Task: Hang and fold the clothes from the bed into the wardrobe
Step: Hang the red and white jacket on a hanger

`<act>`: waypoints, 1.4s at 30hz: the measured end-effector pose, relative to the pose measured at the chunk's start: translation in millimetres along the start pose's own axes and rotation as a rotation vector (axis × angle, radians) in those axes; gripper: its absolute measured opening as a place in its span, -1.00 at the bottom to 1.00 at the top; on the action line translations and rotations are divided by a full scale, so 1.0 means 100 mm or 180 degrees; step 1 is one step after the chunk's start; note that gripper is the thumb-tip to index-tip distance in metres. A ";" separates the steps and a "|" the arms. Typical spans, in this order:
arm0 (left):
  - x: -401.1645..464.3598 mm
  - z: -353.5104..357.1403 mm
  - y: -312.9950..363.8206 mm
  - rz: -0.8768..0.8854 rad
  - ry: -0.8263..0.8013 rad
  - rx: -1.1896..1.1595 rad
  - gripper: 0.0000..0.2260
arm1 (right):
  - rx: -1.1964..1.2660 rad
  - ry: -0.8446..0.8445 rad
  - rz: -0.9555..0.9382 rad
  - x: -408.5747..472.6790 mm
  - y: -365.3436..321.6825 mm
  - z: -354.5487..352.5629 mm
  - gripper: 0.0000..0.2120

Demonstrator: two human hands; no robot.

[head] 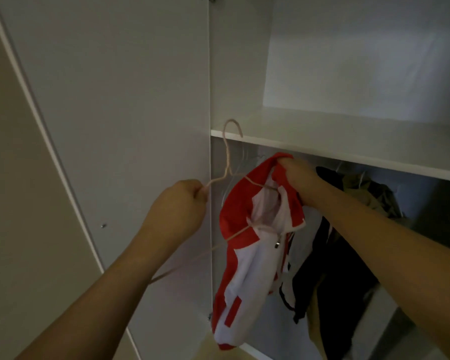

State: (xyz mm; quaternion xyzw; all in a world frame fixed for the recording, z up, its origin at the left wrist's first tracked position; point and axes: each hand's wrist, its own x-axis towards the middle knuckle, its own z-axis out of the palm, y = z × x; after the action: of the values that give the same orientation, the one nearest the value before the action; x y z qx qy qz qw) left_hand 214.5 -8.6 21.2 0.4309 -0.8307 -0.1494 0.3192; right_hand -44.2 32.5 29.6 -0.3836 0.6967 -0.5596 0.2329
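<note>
The left hand [178, 201] grips one arm of a pink hanger [227, 162], hook upward. The right hand [295, 179] clutches the collar of a red and white jacket [247, 255], hanging lengthwise downward before the open wardrobe [322, 136], under its shelf.

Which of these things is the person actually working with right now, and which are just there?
In use: pink hanger, gripped by the left hand; red and white jacket, held at the top by the right hand.

Just there: dark clothes already hanging, shelf, wardrobe door.
</note>
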 end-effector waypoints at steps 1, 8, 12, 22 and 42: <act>-0.01 0.00 0.06 0.0107 0.0049 -0.0014 -0.73 | -0.0017 -0.0032 -0.0120 -0.07 -0.05 0.08 -0.76; -0.06 0.32 0.00 0.0294 0.0181 -0.0723 -0.76 | -0.0078 -0.0058 -0.0978 -0.34 -0.21 0.39 -0.78; 0.00 0.16 -0.13 0.0613 0.0282 -0.0740 -0.73 | -0.0963 -0.0239 -0.1767 -0.35 -0.29 0.30 -0.80; -0.20 0.47 0.11 0.1501 0.1937 0.0233 -0.73 | -0.0011 0.0511 -0.1092 -0.16 -0.40 0.16 -0.74; 0.36 0.92 0.89 -0.2245 -0.2015 -0.4924 -0.74 | 0.0283 0.1192 -0.0728 -0.50 0.49 -1.35 -0.80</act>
State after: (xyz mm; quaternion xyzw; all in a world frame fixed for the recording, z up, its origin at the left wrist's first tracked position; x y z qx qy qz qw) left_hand 83.0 12.1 13.0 0.2644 -0.3672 -0.8662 0.2120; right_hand -129.9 157.2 13.8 -0.3389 0.6544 -0.6740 0.0512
